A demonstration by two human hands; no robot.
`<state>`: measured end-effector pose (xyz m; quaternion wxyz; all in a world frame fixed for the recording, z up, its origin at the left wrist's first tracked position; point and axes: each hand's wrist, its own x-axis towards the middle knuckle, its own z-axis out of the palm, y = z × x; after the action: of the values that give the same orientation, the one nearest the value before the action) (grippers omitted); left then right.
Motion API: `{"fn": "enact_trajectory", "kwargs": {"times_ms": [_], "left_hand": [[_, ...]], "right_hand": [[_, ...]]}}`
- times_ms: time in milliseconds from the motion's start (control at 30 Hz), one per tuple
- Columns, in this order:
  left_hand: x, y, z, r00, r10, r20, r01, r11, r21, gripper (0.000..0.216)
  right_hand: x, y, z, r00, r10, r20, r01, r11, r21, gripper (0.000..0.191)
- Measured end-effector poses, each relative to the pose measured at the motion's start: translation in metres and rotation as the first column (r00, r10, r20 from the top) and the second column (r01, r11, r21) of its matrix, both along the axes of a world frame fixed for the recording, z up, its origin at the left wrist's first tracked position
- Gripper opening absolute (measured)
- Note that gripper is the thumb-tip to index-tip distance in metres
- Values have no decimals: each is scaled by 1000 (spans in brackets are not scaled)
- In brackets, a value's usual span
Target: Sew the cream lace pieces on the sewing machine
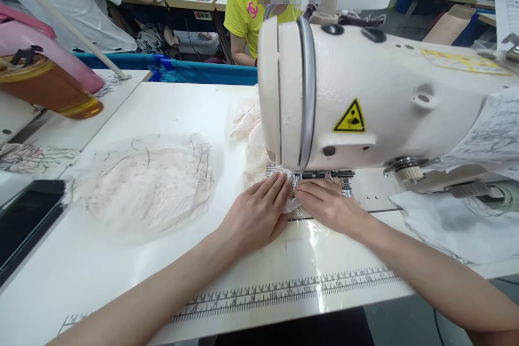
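A sewing machine stands before me, and its needle area lies partly behind my fingers. Pale, sheer lace fabric runs under the machine head; part is hidden behind the head. My left hand rests on this fabric left of the presser foot, fingers stretched out and lying flat. From the other side, my right hand lays its fingers on the fabric's edge close to the foot, its thumb hidden. Both hands look open, pressing down on the cloth, and their fingertips almost meet. Another sheer fabric piece lies flat to the left.
A dark phone lies at the left edge, below an amber bottle and a pink bottle. A printed ruler follows the front edge. White cloth sits at right. Two people work beyond the blue cloth trough.
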<state>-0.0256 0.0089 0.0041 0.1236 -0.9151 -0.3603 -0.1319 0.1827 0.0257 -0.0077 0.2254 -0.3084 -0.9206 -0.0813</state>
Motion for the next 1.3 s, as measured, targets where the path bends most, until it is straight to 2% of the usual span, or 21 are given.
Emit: {"fn": "enact_trajectory", "kwargs": {"times_ms": [200, 433, 700, 1067, 1167, 1300], "left_hand": [[4, -2, 0, 1000, 25, 13, -26, 1000, 9, 44], [6, -5, -1, 998, 49, 31, -50, 998, 25, 41], [6, -4, 0, 998, 58, 22, -58, 998, 8, 40], [7, 1, -2, 996, 68, 57, -71, 997, 43, 39], [5, 3, -2, 997, -13, 74, 6, 996, 90, 33], [3, 4, -1, 988, -141, 66, 133, 985, 109, 29]], "right_hand": [[3, 0, 6, 999, -26, 37, 25, 999, 33, 23], [2, 0, 13, 994, -111, 14, 105, 971, 215, 15], [5, 3, 13, 992, -124, -2, 122, 975, 185, 14], [0, 3, 27, 981, -192, 32, 182, 963, 198, 16], [2, 4, 25, 986, -161, 41, 151, 973, 174, 17], [7, 7, 12, 993, -117, 22, 114, 986, 125, 22]]}}
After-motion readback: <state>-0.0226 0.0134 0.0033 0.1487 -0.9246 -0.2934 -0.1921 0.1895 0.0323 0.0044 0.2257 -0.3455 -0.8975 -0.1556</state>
